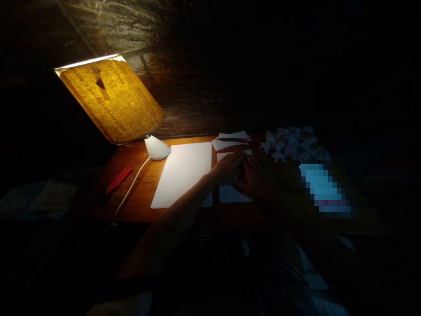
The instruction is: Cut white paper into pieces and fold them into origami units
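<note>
My left hand point(227, 169) lies flat with fingers stretched out on a small white sheet of paper point(230, 193) on the wooden table point(138, 184). Right beside it, my right hand point(256, 177) also rests palm-down on the same sheet, in shadow, fingers extended. Both hands press on the paper's upper part; the fingertips nearly meet. A larger white sheet point(182, 175) lies just left of my left forearm.
A lit desk lamp with a yellow printed shade point(113, 98) and white base point(157, 148) stands at back left, its cord point(130, 188) trailing forward. A red-handled tool point(118, 180) lies left. More paper with a pen point(232, 140) and a heap of crumpled paper point(294, 145) sit behind.
</note>
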Demonstrator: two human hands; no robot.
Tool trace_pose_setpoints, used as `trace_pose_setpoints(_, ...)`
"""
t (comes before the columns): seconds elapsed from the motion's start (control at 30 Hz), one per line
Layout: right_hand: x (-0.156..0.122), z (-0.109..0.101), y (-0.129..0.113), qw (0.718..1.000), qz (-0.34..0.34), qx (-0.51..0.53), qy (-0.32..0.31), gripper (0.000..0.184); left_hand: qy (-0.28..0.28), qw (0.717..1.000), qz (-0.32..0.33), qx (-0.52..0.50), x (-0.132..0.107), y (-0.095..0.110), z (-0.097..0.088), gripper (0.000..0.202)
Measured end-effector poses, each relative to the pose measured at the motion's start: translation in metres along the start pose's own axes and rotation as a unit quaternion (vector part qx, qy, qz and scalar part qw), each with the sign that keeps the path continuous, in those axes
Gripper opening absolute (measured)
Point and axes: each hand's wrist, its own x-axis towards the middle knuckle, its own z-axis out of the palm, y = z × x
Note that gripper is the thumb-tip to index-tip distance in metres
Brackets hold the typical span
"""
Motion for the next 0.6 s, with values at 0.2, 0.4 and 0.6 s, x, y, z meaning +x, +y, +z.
trace_pose_setpoints(0.2,-0.0005,0.0016,0.0000,0.999,0.022,-0.028,0.002,0.105,-0.006,1.000,0.009,0.010,0.0006,0.0021,-0.0049,0.059)
trace_pose_setpoints(0.4,-0.0014,0.0009,-0.0024,0.998,0.034,-0.043,0.007,0.107,-0.009,1.000,0.008,0.010,0.0017,0.0024,-0.0047,0.060)
trace_pose_setpoints(0.6,-0.0008,-0.0019,-0.0054,0.997,0.051,-0.057,-0.019,0.110,-0.009,1.000,0.002,0.016,0.0020,0.0012,-0.0028,0.060)
